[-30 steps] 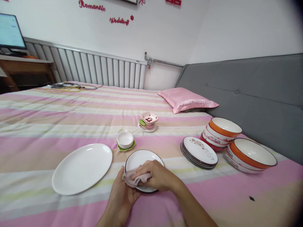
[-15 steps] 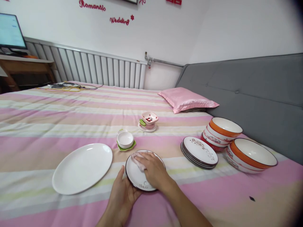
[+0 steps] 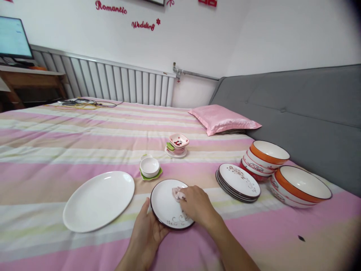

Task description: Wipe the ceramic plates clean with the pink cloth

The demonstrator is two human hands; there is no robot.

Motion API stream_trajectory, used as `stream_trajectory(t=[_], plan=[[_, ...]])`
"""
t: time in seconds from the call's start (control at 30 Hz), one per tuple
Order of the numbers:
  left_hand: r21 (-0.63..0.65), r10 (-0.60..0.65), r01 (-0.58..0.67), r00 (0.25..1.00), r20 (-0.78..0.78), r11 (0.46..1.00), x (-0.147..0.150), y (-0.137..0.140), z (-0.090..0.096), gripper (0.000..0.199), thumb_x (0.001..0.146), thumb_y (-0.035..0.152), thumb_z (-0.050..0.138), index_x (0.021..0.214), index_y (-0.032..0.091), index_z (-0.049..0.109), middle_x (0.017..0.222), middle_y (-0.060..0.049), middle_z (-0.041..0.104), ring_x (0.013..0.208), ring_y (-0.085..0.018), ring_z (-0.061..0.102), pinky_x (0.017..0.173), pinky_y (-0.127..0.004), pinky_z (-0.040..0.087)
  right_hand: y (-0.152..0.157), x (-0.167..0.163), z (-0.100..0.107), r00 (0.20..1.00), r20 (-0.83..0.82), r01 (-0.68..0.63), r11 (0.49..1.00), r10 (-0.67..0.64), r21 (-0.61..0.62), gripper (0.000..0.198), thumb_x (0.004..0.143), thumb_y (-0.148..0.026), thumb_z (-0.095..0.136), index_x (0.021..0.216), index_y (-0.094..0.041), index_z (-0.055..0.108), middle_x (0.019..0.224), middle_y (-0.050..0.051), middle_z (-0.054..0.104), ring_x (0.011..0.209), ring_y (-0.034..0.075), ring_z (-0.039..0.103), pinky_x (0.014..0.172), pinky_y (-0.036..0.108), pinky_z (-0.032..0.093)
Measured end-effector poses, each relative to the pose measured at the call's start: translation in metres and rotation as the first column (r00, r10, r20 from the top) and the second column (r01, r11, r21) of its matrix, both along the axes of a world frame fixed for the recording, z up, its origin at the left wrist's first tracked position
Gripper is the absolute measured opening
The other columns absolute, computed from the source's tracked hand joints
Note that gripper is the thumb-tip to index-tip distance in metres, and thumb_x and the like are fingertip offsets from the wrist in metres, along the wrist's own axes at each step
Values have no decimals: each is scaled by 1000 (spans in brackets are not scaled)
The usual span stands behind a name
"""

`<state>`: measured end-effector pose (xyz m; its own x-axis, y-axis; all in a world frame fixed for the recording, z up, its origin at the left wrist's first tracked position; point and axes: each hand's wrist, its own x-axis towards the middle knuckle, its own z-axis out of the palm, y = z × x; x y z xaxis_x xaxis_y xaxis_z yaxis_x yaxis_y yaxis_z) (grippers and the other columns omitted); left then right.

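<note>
A round white plate (image 3: 165, 205) with a dark rim and a brown floral pattern lies low over the bedspread in front of me. My left hand (image 3: 148, 229) supports its lower left edge, thumb up beside the rim and fingers partly hidden underneath. Bunched in my right hand (image 3: 196, 205) is a pale pink cloth (image 3: 178, 193), pressed on the right part of the plate's face. An oval white platter (image 3: 99, 201) rests to the left. Just beyond the plate, a small white bowl (image 3: 149, 166) sits on a green leaf-shaped dish (image 3: 152, 177).
Right of the plate stands a stack of matching plates (image 3: 239, 180), beside stacked orange-rimmed bowls (image 3: 261, 160) and another large bowl (image 3: 300, 187). Small pink dishes (image 3: 178, 143) are piled farther back. A pink pillow (image 3: 222, 118) lies by the grey headboard (image 3: 299, 101); cables (image 3: 87, 103) lie far left.
My right hand has slid to the right across the plate with the cloth, uncovering more of the plate's middle. My left hand keeps its hold in nearly the same spot.
</note>
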<state>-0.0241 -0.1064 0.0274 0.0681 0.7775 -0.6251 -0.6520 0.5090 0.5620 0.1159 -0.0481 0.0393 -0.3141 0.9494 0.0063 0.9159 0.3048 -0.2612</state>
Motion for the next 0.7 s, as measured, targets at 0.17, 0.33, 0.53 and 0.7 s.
stream_trajectory(t=[0.17,0.33,0.53,0.7], plan=[[-18,11,-11,1000,-10,1000,2,0,4,55,87,49,39,124,10,52,113,-13,66,102,-23,63,79,-31,52,-4,9,14,996,-34,-91,990,88,-109,19,72,-21,48,65,-19,65,70,5,66,61,14,52,53,25,25],[-34,3,-3,1000,0,999,1,1,3,56,88,50,37,123,9,52,110,-14,67,96,-23,66,76,-30,53,-3,12,17,948,-164,-306,922,272,-236,19,66,-19,52,48,-16,47,49,-3,49,50,8,36,50,22,24],[-28,5,-5,1000,3,1000,0,0,2,54,88,48,38,121,9,54,105,-14,69,86,-22,68,71,-29,53,-3,8,15,821,-302,-552,808,484,-205,11,64,-14,53,54,-16,53,57,-4,51,56,7,42,65,20,35],[-10,38,-38,999,0,999,-1,1,0,52,89,45,37,123,8,52,95,-14,71,75,-21,69,65,-29,53,-1,1,1,695,-477,-648,757,538,-89,36,67,-13,57,99,-25,68,104,2,61,90,14,57,81,21,41]])
